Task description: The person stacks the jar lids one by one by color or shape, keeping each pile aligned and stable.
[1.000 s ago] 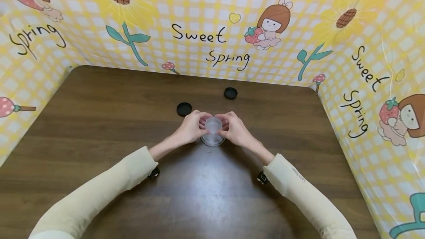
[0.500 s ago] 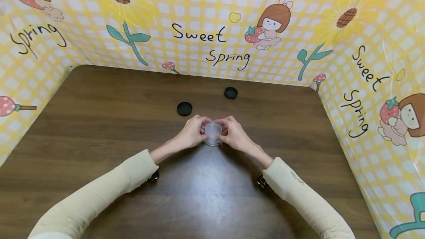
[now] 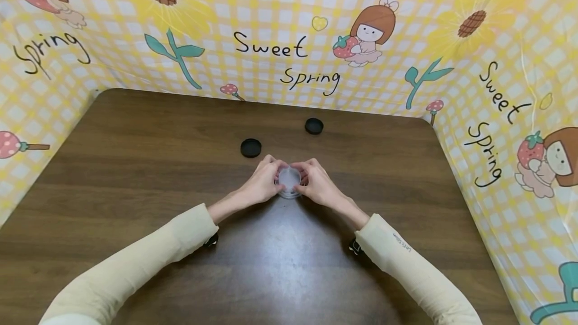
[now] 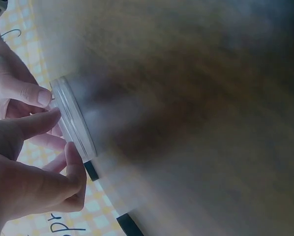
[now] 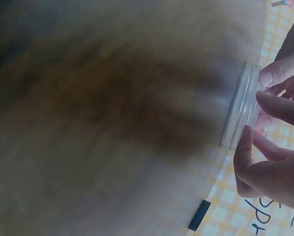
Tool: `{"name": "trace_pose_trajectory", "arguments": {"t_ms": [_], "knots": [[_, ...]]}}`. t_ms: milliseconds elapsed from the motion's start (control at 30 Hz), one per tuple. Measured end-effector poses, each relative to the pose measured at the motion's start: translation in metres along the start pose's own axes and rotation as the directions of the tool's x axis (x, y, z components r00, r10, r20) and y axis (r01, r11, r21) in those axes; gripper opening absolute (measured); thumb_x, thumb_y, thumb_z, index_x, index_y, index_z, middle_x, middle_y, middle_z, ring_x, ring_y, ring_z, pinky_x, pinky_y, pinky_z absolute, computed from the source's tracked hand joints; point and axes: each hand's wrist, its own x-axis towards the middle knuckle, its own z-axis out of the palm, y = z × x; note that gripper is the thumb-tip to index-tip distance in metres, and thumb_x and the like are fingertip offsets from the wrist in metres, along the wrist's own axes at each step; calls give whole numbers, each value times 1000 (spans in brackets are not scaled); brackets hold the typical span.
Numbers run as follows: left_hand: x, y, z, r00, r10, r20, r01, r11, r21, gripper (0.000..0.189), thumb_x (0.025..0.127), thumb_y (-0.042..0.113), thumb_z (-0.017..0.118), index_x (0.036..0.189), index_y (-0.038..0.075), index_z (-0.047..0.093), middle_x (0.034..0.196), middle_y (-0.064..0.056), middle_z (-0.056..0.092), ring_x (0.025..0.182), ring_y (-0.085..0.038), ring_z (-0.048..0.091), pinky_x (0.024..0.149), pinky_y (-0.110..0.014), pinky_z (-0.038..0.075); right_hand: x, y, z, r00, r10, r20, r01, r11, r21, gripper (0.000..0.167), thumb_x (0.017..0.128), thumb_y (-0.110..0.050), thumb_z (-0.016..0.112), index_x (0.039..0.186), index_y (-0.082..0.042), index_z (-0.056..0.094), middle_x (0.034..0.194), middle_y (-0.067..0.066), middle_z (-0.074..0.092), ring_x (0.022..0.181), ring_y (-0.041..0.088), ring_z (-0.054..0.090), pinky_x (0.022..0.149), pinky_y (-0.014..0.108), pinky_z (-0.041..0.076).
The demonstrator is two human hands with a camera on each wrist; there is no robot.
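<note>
A clear round collapsible cup [image 3: 289, 178] stands on the table between both hands, its narrower end up. Both wrist views show it pressed low, like a stack of thin see-through rings [image 4: 77, 120]. From the left side, my left hand [image 3: 262, 179] pinches the upper edge with its thumb near me and fingers at the far side. My right hand [image 3: 318, 179] mirrors that grip from the right. In the right wrist view the fingertips sit right at the top face of the cup [image 5: 239, 105].
Two round black lids lie beyond the hands, one nearer lid [image 3: 251, 148] to the left and one farther lid [image 3: 313, 126] to the right. The brown wooden table [image 3: 135, 129] ends at a yellow checked cloth wall [image 3: 271, 9] at the back and sides.
A second ago the cup stood taller; half a second ago it was pushed down flat. Both hands came down with it, still gripping its edge. The black lids stayed put.
</note>
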Motion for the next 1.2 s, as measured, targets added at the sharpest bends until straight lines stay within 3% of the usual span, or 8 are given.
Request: {"name": "trace_pose_trajectory", "arguments": {"t_ms": [267, 633, 967, 1200], "knots": [[2, -2, -1, 1000, -3, 16, 3, 1000, 17, 47, 74, -3, 80, 116, -9, 61, 100, -17, 53, 96, -26, 48, 83, -37, 44, 0, -1, 0, 1000, -9, 2, 9, 1000, -30, 50, 79, 2, 77, 125, 8, 59, 108, 19, 47, 92, 27, 61, 77, 32, 54], [7, 3, -4, 994, -72, 81, 68, 997, 45, 44, 77, 1, 80, 116, -8, 62, 103, -17, 53, 98, -28, 48, 83, -39, 44, 2, -3, -1, 1000, -8, 16, 9, 996, -84, 47, 78, 3, 78, 121, 9, 61, 107, 20, 48, 98, 29, 57, 79, 31, 53], [8, 0, -7, 994, -66, 89, 62, 997, 53, 45, 76, 2, 81, 116, -8, 62, 99, -14, 54, 97, -25, 48, 82, -36, 45, 4, -4, -1, 999, -12, 37, 16, 996, -88, 47, 79, 2, 77, 123, 9, 60, 107, 20, 48, 98, 29, 56, 79, 29, 53], [9, -3, -7, 996, -38, 79, 38, 999, 9, 48, 76, 2, 81, 119, -7, 61, 95, -13, 56, 95, -23, 48, 80, -32, 47, 1, -4, -1, 1000, -4, -16, 3, 997, -71, 48, 79, 3, 76, 124, 8, 60, 106, 19, 50, 94, 27, 59, 79, 32, 52]]}}
